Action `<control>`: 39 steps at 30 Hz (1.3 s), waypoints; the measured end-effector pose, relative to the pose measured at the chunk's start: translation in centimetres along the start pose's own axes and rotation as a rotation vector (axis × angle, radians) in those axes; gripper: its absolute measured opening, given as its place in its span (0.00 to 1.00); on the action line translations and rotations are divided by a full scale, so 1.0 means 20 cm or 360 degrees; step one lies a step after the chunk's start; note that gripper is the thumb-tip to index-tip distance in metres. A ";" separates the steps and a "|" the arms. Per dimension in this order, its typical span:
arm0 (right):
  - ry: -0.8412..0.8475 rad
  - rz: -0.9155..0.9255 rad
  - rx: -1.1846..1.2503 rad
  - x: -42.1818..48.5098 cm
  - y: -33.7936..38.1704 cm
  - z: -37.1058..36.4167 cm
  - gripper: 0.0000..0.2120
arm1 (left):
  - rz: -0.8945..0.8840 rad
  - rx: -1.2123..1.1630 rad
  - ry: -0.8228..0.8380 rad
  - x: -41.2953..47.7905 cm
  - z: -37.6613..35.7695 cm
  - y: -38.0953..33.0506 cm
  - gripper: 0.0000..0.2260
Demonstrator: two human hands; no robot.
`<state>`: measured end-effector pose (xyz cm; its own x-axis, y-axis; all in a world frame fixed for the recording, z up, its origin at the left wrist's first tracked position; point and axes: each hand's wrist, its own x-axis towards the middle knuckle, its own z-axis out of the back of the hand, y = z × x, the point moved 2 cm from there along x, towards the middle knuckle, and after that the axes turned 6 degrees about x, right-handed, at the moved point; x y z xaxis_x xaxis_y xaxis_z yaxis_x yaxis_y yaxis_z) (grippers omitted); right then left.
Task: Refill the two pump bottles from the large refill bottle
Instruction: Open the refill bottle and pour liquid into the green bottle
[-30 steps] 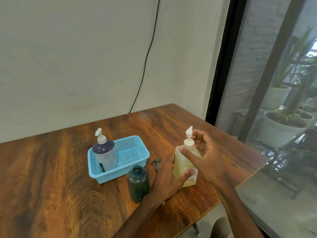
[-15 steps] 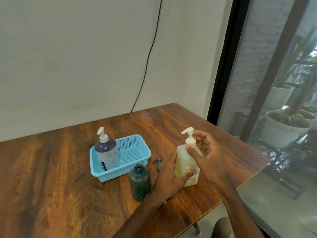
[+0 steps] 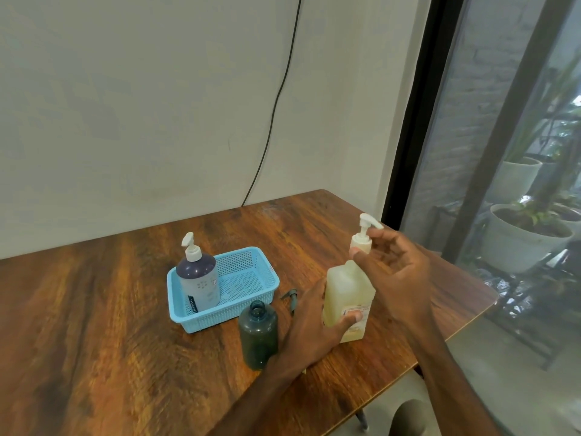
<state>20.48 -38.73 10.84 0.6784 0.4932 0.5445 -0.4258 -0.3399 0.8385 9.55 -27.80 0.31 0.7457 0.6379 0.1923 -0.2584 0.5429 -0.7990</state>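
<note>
Your wooden table (image 3: 94, 309) carries a blue basket (image 3: 270, 280), with the purple bottle (image 3: 199, 281) upright in its left end. The yellow bottle (image 3: 345, 287) stands near the table's right edge; your left hand (image 3: 309, 335) wraps its lower body, thumb across the label. The green bottle (image 3: 257, 335), neck open, stands just in front of the basket. Your right hand (image 3: 399, 269) pinches the yellow bottle's white pump (image 3: 364, 231). A loose dark pump (image 3: 291, 297) lies between basket and yellow bottle.

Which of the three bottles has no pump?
The dark green bottle beside the blue basket: open neck; the purple bottle and yellow bottle are pump-topped.
</note>
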 end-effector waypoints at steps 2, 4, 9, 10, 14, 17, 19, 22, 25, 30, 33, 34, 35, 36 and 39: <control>-0.0040 0.0035 0.0025 0.04 0.06 0.01 0.18 | 0.0019 0.0022 0.0001 0.00 0.00 0.00 0.35; -0.0047 0.0088 0.0012 0.10 0.13 0.01 0.18 | 0.0031 0.0021 0.0006 -0.01 0.00 0.00 0.36; -0.0066 0.0267 -0.0010 0.23 0.31 0.01 0.17 | 0.0037 0.0000 0.0025 -0.01 0.01 -0.02 0.33; -0.0074 0.0304 -0.0013 0.25 0.34 0.01 0.18 | 0.0035 -0.0005 0.0021 -0.01 0.01 -0.02 0.33; -0.0099 0.0399 -0.0018 0.30 0.42 0.02 0.19 | 0.0030 0.0004 0.0001 -0.01 0.00 0.00 0.35; -0.0082 0.0420 -0.0077 0.30 0.42 0.02 0.19 | 0.0043 0.0010 0.0003 0.00 0.00 0.00 0.35; -0.0031 0.0414 -0.0169 0.30 0.39 0.02 0.19 | 0.0039 0.0016 0.0003 0.00 0.00 -0.01 0.35; -0.0030 0.0385 -0.0202 0.28 0.35 0.03 0.19 | 0.0053 0.0028 0.0005 0.00 0.00 -0.01 0.36; -0.0053 0.0374 -0.0148 0.27 0.35 0.03 0.19 | 0.0051 0.0010 0.0004 0.00 -0.01 0.00 0.36; -0.0060 0.0329 -0.0148 0.27 0.34 0.04 0.19 | 0.0051 0.0007 0.0015 0.00 0.00 -0.01 0.34; -0.0040 0.0320 -0.0182 0.26 0.34 0.03 0.18 | 0.0066 0.0003 0.0009 0.00 0.00 -0.01 0.36; -0.0040 0.0315 -0.0173 0.26 0.34 0.02 0.18 | 0.0063 0.0003 0.0009 0.00 0.00 -0.01 0.36; -0.0056 0.0315 -0.0169 0.25 0.34 0.02 0.18 | 0.0063 -0.0003 0.0013 0.00 0.00 -0.01 0.35; -0.0082 0.0320 -0.0156 0.25 0.35 0.03 0.18 | 0.0066 -0.0009 0.0017 0.00 0.00 -0.01 0.35; -0.0201 0.0359 0.0001 0.27 0.41 0.05 0.19 | 0.0066 -0.0018 0.0007 0.00 0.00 -0.01 0.33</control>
<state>21.25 -39.72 20.55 0.6357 0.3013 0.7107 -0.5744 -0.4305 0.6963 9.62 -27.87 0.39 0.7372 0.6574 0.1562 -0.2822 0.5095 -0.8129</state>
